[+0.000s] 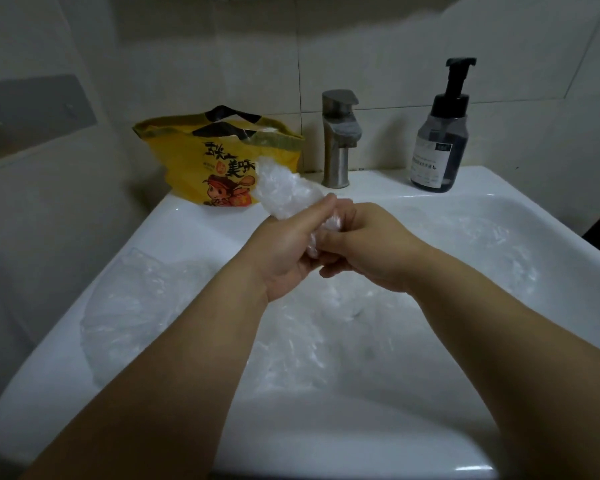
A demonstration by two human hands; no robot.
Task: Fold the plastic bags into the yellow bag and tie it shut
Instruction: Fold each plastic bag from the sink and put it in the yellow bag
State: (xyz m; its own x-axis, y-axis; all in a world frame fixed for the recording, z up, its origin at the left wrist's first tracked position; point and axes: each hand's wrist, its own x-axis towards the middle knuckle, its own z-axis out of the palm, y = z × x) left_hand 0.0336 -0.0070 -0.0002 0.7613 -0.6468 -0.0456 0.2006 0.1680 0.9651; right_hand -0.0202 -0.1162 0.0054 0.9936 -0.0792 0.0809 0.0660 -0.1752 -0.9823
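Over the white basin (201,233) both hands meet at the middle, and between them is a clear plastic bag (284,192) twisted into a rough roll. The left hand (288,251) is clenched round the lower part of that roll, thumb laid along it, while the right hand (371,247) closes on the near end with its fingers curled in. The roll's long axis runs up and away to the left, its free, puffy end pointing almost straight at the yellow bag (208,157). That bag stands upright on the back rim of the basin, left of the tap (338,140), its mouth gaping open at the top with what looks like clear plastic already showing inside. So the target lies beyond and to the left of the hands, and the left hand is the nearer one; I would judge it the natural hand to carry the roll across and push it down through the opening. More loose clear bags (142,306) lie crumpled in the bowl below the forearms, so the folding looks far from finished and the tying not yet begun. A pump bottle (439,147) stands well off to the right.
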